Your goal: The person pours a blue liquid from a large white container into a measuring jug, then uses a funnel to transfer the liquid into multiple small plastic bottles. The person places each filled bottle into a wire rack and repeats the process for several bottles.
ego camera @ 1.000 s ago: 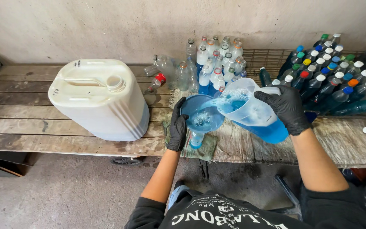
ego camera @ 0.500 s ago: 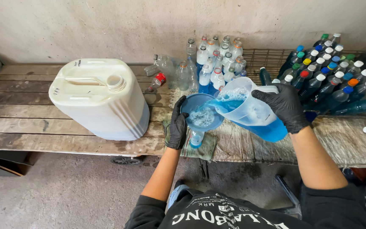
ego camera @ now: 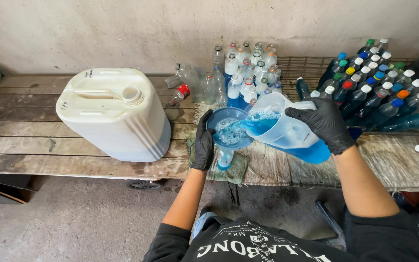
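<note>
- Jug [ego camera: 287,130]: tipped further than before, blue liquid inside, right hand [ego camera: 325,121] closed around it.
- Funnel [ego camera: 229,128]: foamy, left hand [ego camera: 203,143] gripping its rim, atop bottle [ego camera: 225,158].
- Jerrycan [ego camera: 115,112]: left of funnel, uncapped.

Landmark: funnel [ego camera: 229,130], sitting in the neck of a bottle [ego camera: 224,158] that stands on a cloth [ego camera: 229,171] on the wooden bench [ego camera: 35,140]. Left hand [ego camera: 203,144] on the funnel's left rim. Jug [ego camera: 287,128] right of funnel, tilted over it, right hand [ego camera: 323,121] on jug. Jerrycan [ego camera: 115,112] left of funnel. Uncapped bottles [ego camera: 241,73] behind funnel. Capped bottles [ego camera: 379,82] lying far right, behind jug.
</note>
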